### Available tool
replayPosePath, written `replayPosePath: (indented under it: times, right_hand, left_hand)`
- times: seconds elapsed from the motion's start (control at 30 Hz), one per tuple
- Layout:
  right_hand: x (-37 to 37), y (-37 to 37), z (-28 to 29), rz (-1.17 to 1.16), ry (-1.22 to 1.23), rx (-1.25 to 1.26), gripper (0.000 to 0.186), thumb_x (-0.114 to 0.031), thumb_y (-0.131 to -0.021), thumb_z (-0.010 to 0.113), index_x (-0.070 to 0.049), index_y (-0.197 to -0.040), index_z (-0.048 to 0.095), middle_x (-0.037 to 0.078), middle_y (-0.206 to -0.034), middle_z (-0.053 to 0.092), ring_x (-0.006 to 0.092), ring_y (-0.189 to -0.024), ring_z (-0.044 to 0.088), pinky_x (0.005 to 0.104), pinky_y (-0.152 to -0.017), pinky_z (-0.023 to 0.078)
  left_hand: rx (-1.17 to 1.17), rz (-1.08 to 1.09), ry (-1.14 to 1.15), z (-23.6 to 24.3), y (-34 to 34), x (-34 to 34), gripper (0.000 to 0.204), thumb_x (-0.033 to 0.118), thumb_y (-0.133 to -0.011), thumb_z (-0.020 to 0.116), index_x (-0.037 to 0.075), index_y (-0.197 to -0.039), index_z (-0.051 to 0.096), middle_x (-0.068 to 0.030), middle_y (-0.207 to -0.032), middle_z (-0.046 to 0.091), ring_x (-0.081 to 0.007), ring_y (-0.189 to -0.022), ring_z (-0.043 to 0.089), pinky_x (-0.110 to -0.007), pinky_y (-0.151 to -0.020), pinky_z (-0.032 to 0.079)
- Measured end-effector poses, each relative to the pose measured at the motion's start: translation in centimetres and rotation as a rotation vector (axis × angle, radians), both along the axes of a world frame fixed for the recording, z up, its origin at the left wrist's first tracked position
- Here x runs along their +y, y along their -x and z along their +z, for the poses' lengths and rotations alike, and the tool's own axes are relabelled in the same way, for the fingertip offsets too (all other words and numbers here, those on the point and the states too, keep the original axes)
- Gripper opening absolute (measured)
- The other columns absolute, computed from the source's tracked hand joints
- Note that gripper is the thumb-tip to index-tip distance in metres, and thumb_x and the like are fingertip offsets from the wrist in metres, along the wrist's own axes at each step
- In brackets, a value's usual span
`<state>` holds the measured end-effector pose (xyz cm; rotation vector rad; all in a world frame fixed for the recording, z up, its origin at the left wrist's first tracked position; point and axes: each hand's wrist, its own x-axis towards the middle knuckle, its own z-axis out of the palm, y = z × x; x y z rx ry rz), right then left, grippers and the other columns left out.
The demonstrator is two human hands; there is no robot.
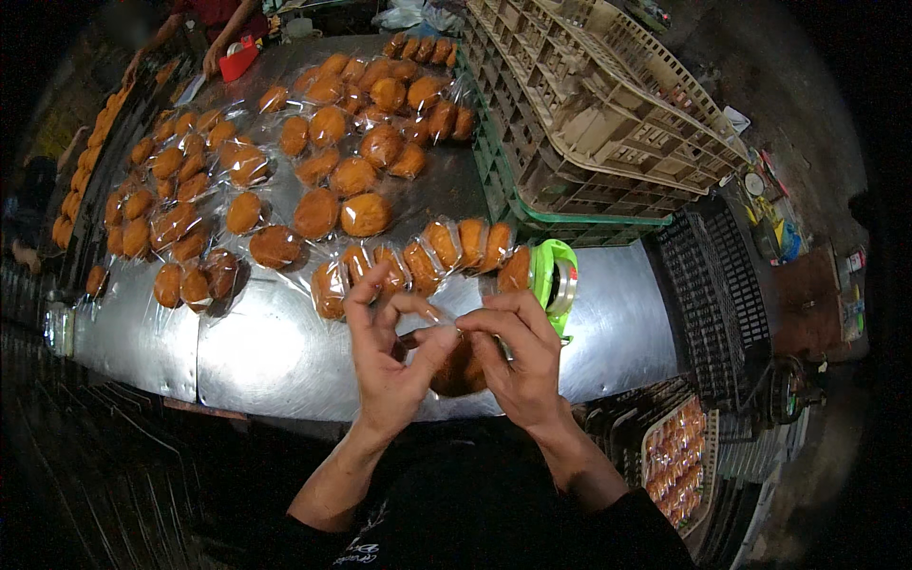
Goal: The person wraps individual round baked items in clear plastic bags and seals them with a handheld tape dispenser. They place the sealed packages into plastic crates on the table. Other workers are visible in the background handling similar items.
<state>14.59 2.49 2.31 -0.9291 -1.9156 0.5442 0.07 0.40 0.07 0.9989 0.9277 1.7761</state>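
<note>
Brown, the bun [458,374] lies below frame centre, beneath the left hand [391,372] and right hand [521,356], fingertips together, apparently pinching clear film [450,320]. Uneven pulling could tear that film, exposing the bun.

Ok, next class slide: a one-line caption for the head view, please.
Left hand and right hand close together by a brown bun, with wrapped buns and a green tape dispenser beyond.
</note>
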Motion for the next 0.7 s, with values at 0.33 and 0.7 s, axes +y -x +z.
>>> replayPosePath:
  times: [0.33,0.7]
  right_hand:
    - [1.5,-3.4,-4.7,-0.101,-0.312,-0.181,0.017,-0.002,-0.070,0.072,-0.004,-0.085,0.066,0.009,-0.089,0.054,0.0283,-0.084,0.054,0.0399,-0.076,0.047]
    - [-1.5,-3.3,-3.7,-0.612,0.242,0.675,0.027,-0.012,-0.094,0.058,-0.001,-0.117,0.049,0.012,-0.105,0.058,0.0185,-0.097,0.059,0.0298,-0.084,0.048]
  left_hand:
    - [0.899,-0.141,-0.017,2.8,0.2,2.1,0.019,0.008,-0.085,0.072,0.001,-0.101,0.064,-0.0068,-0.085,0.064,-0.0126,-0.083,0.061,-0.027,-0.075,0.049]
    - [0.049,-0.120,0.104,-2.5,-2.4,3.3,0.024,0.001,-0.090,0.062,0.008,-0.097,0.040,-0.0006,-0.084,0.047,-0.0071,-0.076,0.044,-0.023,-0.068,0.041]
